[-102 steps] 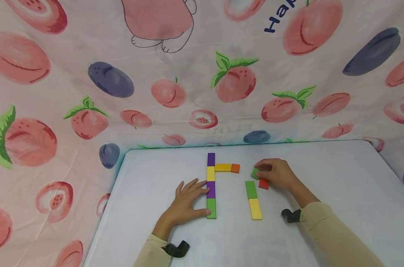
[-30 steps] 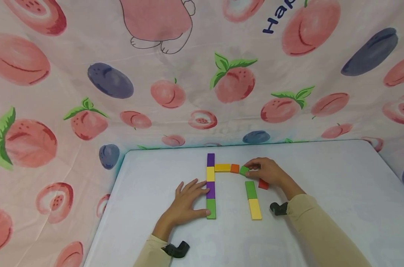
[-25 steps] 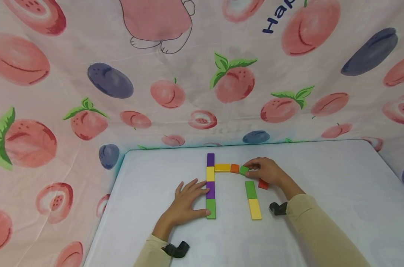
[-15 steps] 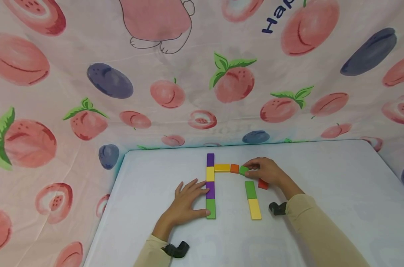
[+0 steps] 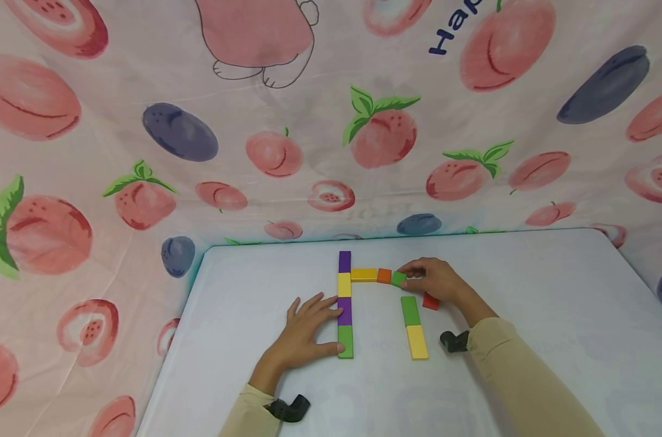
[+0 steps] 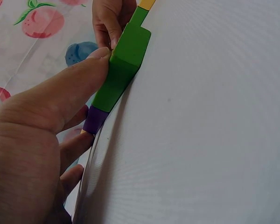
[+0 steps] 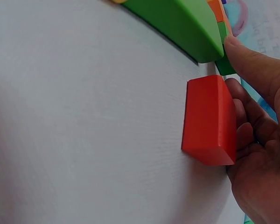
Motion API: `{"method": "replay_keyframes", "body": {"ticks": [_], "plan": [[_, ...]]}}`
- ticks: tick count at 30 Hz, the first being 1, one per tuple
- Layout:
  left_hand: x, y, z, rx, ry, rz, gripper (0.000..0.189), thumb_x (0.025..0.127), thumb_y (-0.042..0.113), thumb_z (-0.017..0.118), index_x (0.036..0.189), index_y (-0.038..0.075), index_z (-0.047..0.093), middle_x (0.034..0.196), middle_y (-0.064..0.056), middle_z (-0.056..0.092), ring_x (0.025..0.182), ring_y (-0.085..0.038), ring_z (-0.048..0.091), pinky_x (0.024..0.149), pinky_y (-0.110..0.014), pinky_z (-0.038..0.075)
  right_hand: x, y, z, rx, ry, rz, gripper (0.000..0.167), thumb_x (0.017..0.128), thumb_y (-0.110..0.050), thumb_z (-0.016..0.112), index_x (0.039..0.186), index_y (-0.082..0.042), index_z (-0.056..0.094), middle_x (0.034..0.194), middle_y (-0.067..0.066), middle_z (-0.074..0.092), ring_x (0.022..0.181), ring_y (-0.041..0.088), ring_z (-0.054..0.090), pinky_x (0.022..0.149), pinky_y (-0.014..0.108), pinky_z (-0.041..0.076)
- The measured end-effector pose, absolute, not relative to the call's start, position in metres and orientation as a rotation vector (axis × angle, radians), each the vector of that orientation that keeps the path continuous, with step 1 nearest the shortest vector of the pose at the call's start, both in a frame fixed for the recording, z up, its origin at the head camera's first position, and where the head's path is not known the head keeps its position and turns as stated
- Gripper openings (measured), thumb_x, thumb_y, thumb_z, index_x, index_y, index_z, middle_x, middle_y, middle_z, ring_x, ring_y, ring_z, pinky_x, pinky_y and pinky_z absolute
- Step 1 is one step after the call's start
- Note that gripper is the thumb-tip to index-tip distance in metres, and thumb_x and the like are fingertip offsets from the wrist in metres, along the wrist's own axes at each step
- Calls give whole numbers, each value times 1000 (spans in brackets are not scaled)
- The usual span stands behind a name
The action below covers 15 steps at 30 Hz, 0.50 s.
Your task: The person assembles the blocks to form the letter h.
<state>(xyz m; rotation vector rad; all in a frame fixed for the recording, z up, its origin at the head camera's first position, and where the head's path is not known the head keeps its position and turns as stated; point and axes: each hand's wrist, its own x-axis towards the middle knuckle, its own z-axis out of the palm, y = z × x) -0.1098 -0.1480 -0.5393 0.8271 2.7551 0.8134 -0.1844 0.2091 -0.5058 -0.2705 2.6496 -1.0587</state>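
My right hand (image 5: 436,278) pinches a small green block (image 5: 398,279) between thumb and fingers, at the right end of a row with a yellow block (image 5: 364,275) and an orange block (image 5: 384,276). This row runs right from an upright column of purple, yellow, purple (image 5: 344,311) and green blocks. My left hand (image 5: 306,337) lies spread beside the column, its thumb touching the lower green block (image 6: 124,65) and fingertips at the purple one. A red block (image 7: 210,120) stands under my right hand, partly hidden in the head view.
Below the right hand, a longer green block (image 5: 410,311) and a yellow block (image 5: 417,342) lie end to end, slightly tilted. Everything is on a white table (image 5: 243,279). A fruit-patterned cloth (image 5: 287,109) hangs behind it and at its sides.
Since the oldest frame, my right hand has moved left with the small green block, bringing it to the orange block. Over the last second both hands stay nearly still.
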Motion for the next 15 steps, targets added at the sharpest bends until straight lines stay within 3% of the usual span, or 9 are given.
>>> {"method": "replay_keyframes", "body": {"ticks": [15], "plan": [[-110,-148,-539,827,2748,816,71,85,64,70,146,32,55,165,11,36,159,-20,17,125,-62,-3,-184,209,-507,-276,2654,-1059,35,92,-30,76,125,-17,73,110,3,68,105,22,57,94,40,50]]}}
